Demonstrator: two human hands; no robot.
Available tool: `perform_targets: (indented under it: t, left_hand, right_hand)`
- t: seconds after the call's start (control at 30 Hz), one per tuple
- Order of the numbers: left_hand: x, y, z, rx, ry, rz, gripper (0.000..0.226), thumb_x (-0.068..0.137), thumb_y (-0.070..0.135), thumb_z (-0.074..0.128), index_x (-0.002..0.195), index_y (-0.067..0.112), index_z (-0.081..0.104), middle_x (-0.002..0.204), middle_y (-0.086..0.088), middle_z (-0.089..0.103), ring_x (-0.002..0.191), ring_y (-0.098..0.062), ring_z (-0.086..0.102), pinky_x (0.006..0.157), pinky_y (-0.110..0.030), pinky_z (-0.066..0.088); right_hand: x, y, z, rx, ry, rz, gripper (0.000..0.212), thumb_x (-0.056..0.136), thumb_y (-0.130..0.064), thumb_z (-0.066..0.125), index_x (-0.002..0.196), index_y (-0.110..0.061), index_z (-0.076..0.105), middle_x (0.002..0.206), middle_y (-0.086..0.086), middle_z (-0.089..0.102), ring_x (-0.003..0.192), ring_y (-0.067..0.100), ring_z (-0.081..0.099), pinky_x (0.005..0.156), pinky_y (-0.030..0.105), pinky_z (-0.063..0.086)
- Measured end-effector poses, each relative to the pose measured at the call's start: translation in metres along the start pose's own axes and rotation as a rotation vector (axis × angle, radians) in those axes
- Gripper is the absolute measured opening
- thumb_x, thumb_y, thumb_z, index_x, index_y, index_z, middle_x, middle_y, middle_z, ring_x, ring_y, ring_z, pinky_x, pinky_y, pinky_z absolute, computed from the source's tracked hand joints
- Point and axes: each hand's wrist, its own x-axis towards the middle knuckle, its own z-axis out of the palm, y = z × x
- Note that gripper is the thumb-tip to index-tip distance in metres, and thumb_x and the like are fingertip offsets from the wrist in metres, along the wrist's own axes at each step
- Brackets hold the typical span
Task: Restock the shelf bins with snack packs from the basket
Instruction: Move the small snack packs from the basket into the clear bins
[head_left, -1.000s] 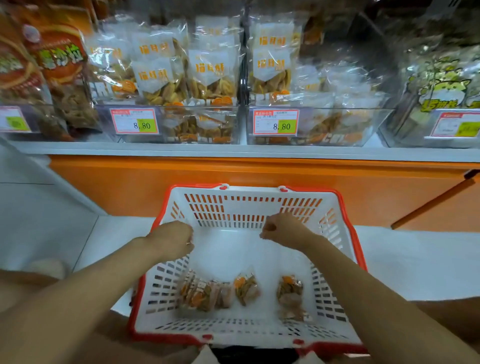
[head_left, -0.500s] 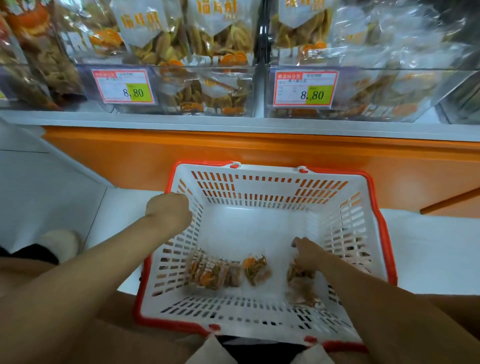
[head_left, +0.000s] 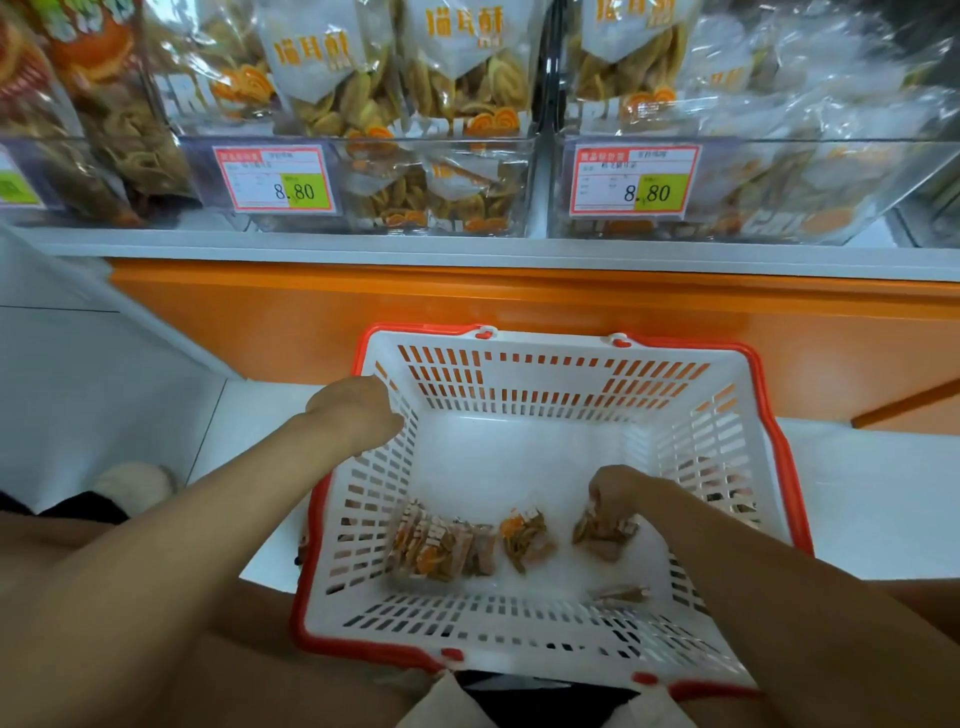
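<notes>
Few snack packs (head_left: 441, 545) are left in the basket (head_left: 519, 374); shelf bins (head_left: 727, 208) look well stocked. My right hand (head_left: 618, 493) pinches one pack (head_left: 602, 532); my left hand (head_left: 353, 410) grips the basket.

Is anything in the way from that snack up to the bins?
Only the white slotted plastic basket's far wall. The right hand pinches the small clear snack pack; lifted over that wall, nothing visible blocks the clear plastic shelf bins.
</notes>
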Motion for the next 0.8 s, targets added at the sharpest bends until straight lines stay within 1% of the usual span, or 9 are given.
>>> perform_targets:
  t: [0.07, 0.2, 0.27, 0.33, 0.4, 0.5, 0.57, 0.67, 0.8]
  left_hand:
    - [-0.001, -0.002, -0.001, -0.049, -0.032, 0.026, 0.037, 0.096, 0.033, 0.05, 0.065, 0.013, 0.048, 0.063, -0.002, 0.057, 0.054, -0.013, 0.057, 0.065, -0.027, 0.05]
    - [-0.008, -0.001, -0.001, -0.165, -0.177, 0.067, 0.038, 0.09, 0.038, 0.061, 0.064, 0.01, 0.059, 0.071, -0.005, 0.067, 0.054, -0.012, 0.058, 0.057, -0.022, 0.048]
    - [-0.016, 0.005, -0.003, -0.25, -0.258, 0.099, 0.037, 0.087, 0.043, 0.065, 0.078, 0.006, 0.068, 0.082, -0.005, 0.071, 0.064, -0.013, 0.063, 0.061, -0.02, 0.052]
    - [-0.025, 0.013, -0.006, -0.373, -0.306, 0.178, 0.044, 0.085, 0.046, 0.065, 0.098, 0.004, 0.07, 0.095, -0.005, 0.071, 0.083, -0.015, 0.068, 0.076, -0.024, 0.056]
    - [-0.036, 0.02, -0.012, -0.511, -0.298, 0.298, 0.045, 0.085, 0.047, 0.066, 0.107, 0.007, 0.068, 0.1, -0.001, 0.07, 0.09, -0.011, 0.068, 0.081, -0.023, 0.056]
    - [-0.05, 0.028, -0.024, -0.734, -0.297, 0.428, 0.032, 0.086, 0.033, 0.069, 0.102, 0.006, 0.067, 0.096, 0.004, 0.072, 0.093, -0.01, 0.068, 0.083, -0.021, 0.055]
    - [-0.056, 0.03, -0.033, -0.825, -0.288, 0.48, 0.022, 0.083, 0.023, 0.072, 0.093, 0.003, 0.069, 0.095, -0.003, 0.074, 0.094, -0.015, 0.07, 0.084, -0.024, 0.055]
    - [-0.061, 0.031, -0.045, -0.921, -0.224, 0.501, 0.007, 0.081, 0.014, 0.073, 0.082, 0.008, 0.072, 0.096, -0.012, 0.074, 0.089, -0.017, 0.071, 0.081, -0.024, 0.056]
    - [-0.066, 0.032, -0.064, -1.026, -0.167, 0.53, 0.021, 0.082, 0.01, 0.07, 0.103, 0.006, 0.07, 0.096, -0.009, 0.074, 0.088, -0.016, 0.071, 0.078, -0.021, 0.056]
  right_hand:
    - [-0.01, -0.005, -0.021, 0.11, 0.007, -0.028, 0.013, 0.083, -0.016, 0.067, 0.088, -0.008, 0.059, 0.075, 0.001, 0.049, 0.062, 0.012, 0.045, 0.056, 0.02, 0.038]
    - [-0.052, -0.018, -0.075, 0.402, 0.028, -0.086, 0.048, 0.081, -0.026, 0.074, 0.123, -0.009, 0.059, 0.114, 0.007, 0.063, 0.095, 0.019, 0.06, 0.083, 0.025, 0.051]
    - [-0.075, -0.025, -0.101, 0.448, 0.12, -0.16, 0.047, 0.084, -0.027, 0.07, 0.127, -0.016, 0.058, 0.123, 0.004, 0.061, 0.102, 0.018, 0.059, 0.09, 0.027, 0.049]
    - [-0.103, -0.033, -0.123, 0.511, 0.219, -0.245, 0.04, 0.085, -0.03, 0.069, 0.123, -0.024, 0.06, 0.122, -0.002, 0.06, 0.106, 0.016, 0.057, 0.096, 0.031, 0.045]
    - [-0.133, -0.038, -0.138, 0.59, 0.295, -0.332, 0.03, 0.084, -0.034, 0.069, 0.114, -0.028, 0.062, 0.11, -0.008, 0.065, 0.1, 0.012, 0.06, 0.093, 0.03, 0.045]
    - [-0.174, -0.045, -0.149, 0.665, 0.391, -0.483, 0.018, 0.082, -0.033, 0.071, 0.098, -0.027, 0.067, 0.09, -0.006, 0.071, 0.086, 0.012, 0.066, 0.08, 0.027, 0.049]
    - [-0.193, -0.046, -0.151, 0.687, 0.448, -0.533, 0.013, 0.079, -0.03, 0.073, 0.091, -0.028, 0.069, 0.082, -0.006, 0.072, 0.077, 0.008, 0.066, 0.074, 0.024, 0.049]
    - [-0.211, -0.046, -0.155, 0.725, 0.544, -0.544, 0.02, 0.076, -0.046, 0.067, 0.084, -0.029, 0.072, 0.079, -0.004, 0.071, 0.07, 0.007, 0.064, 0.071, 0.024, 0.05]
    - [-0.233, -0.045, -0.163, 0.82, 0.656, -0.508, 0.039, 0.092, -0.044, 0.052, 0.071, -0.019, 0.074, 0.067, -0.004, 0.07, 0.056, 0.001, 0.059, 0.063, 0.014, 0.047]
